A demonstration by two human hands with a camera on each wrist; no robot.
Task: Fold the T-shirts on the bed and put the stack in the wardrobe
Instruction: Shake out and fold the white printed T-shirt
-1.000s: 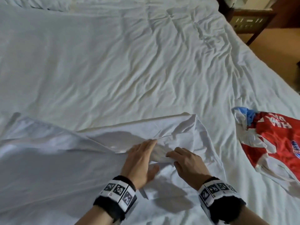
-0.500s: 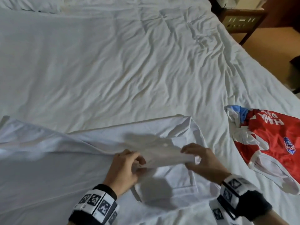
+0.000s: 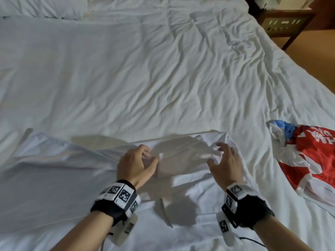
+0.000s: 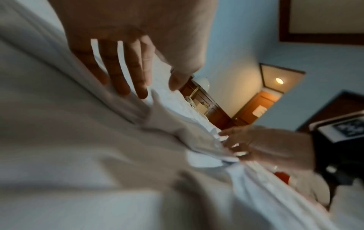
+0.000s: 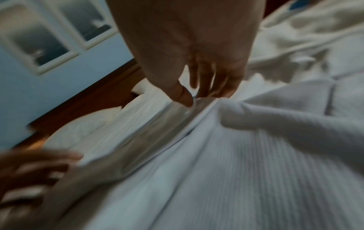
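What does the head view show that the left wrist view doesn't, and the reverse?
Only the head view shows the whole rumpled white bed sheet, the wooden bedside table and the printed front of the red, white and blue T-shirt. Only the left wrist view shows the pale blue wall, a lit ceiling lamp and a dark-framed picture. Both show the left hand and right hand on the white T-shirt.

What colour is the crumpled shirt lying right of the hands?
Mostly red with white panels and a blue patch; head view shows it best.
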